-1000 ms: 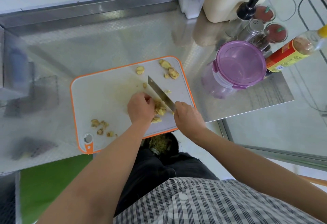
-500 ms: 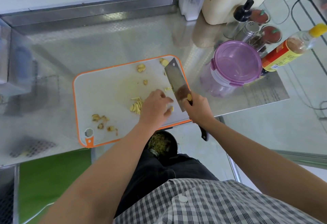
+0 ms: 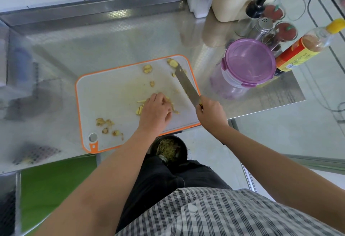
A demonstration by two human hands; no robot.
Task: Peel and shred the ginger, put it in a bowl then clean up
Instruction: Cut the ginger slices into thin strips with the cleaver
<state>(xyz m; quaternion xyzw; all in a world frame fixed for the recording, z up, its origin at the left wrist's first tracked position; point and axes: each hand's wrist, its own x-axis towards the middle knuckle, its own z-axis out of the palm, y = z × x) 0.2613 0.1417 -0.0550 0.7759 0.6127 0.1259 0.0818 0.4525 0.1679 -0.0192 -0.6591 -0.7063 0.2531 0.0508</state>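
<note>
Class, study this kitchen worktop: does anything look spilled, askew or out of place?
Nothing is spilled. The cutting board sits right at the counter's near edge, and ginger scraps lie scattered across it in separate clusters.

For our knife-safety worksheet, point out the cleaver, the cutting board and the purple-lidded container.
cleaver (image 3: pixel 188 86), head view, blade flat.
cutting board (image 3: pixel 112 94), head view, bare surface.
purple-lidded container (image 3: pixel 249 62), head view, lid centre.
</note>
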